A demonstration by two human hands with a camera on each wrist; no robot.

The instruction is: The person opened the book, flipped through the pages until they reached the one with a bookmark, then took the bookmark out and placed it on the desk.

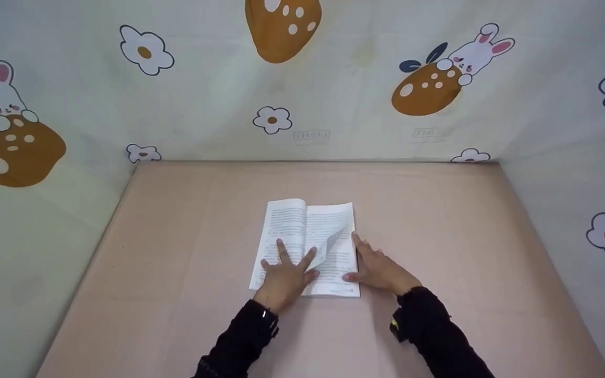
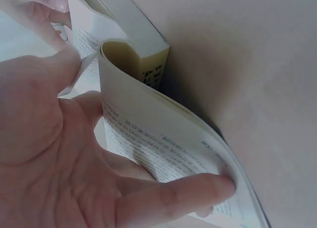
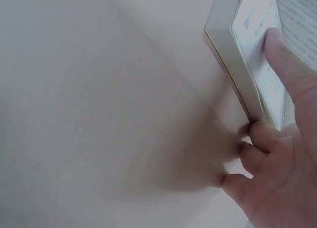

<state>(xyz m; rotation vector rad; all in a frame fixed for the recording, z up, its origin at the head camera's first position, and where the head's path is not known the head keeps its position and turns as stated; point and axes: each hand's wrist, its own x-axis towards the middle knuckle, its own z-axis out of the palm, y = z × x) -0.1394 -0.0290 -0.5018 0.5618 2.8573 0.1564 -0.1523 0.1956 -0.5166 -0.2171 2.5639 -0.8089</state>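
Left hand (image 1: 285,275) flat, fingers spread, pressing down; right hand (image 1: 378,269) beside it, fingers extended, thumb out; both sleeves black.

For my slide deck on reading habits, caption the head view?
Left hand flattens an open book on a tan table; right hand steadies its edge.

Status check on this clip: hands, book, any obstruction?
Left hand flat on the open book, fingers spread. Right hand steadies its right edge, thumb on the page. One page curled mid-turn. Nothing in the way.
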